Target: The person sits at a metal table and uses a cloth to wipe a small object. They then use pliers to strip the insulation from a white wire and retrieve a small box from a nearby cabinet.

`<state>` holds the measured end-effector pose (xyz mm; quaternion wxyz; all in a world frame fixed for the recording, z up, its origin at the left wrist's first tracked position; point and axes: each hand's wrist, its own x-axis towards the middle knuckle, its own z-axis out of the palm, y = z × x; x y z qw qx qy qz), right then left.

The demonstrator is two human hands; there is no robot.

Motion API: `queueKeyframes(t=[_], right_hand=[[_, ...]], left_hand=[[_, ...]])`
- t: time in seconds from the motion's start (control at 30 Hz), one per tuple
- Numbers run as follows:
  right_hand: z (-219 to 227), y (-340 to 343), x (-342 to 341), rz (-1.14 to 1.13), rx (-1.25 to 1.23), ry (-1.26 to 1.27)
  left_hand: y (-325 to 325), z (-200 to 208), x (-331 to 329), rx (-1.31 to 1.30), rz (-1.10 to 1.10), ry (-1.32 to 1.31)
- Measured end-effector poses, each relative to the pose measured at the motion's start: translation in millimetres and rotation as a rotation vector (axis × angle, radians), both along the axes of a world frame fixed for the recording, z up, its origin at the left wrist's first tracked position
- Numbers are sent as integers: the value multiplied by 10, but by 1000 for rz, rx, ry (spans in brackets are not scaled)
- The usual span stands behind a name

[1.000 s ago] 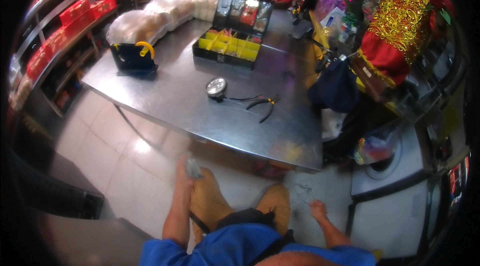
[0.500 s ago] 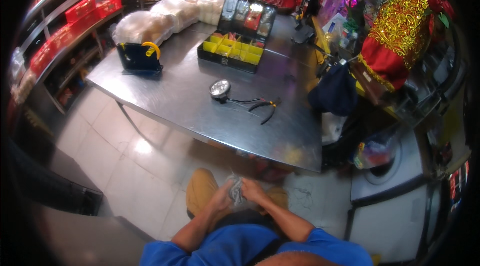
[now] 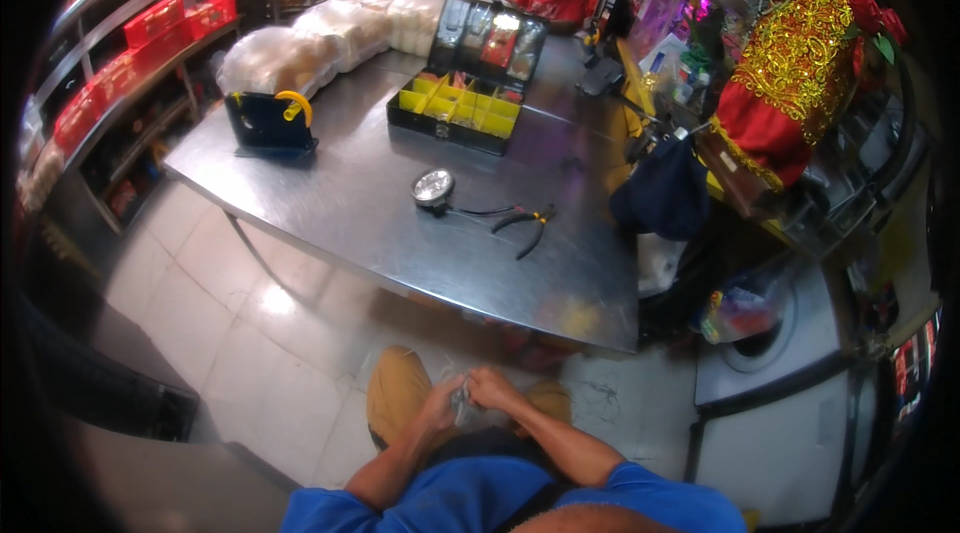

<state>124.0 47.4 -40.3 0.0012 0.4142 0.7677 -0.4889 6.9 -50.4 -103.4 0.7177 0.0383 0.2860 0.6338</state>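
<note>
Close together above my lap, my left hand (image 3: 440,405) and my right hand (image 3: 491,389) are both closed on a grey, crumpled, pliable piece (image 3: 462,411); whether it is cloth or plastic I cannot tell. Past them on the steel table (image 3: 350,203) lies a round lamp (image 3: 433,189) with a clear lens and a dark cable trailing right. The cable's end reaches a pair of pliers (image 3: 530,230) with dark handles, lying with its handles spread. Farther back stands a black organizer case (image 3: 445,129), lid raised, with yellow compartments.
A dark blue holder with a yellow-orange hook (image 3: 268,123) stands at the table's left. Plastic-wrapped bundles (image 3: 290,58) line the far edge. A person in red (image 3: 552,1) is behind the table. Right are a dark cap (image 3: 662,188) and a red-and-gold draped figure (image 3: 790,83).
My hands have drawn closer together, and less of the grey piece shows between them. The view has shifted slightly; the things on the table lie as before.
</note>
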Motion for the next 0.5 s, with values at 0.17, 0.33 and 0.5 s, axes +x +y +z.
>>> queueKeyframes(t=[0.17,0.33,0.5], right_hand=[[-104,-75,-27,72,219,-23],[-106,-190,-69,16,288,-48],[-191,-154,-5,18,272,20]], left_hand=[[8,1,27,-92,126,146],[101,-168,55,-190,264,155],[230,-151,27,-248,315,68]])
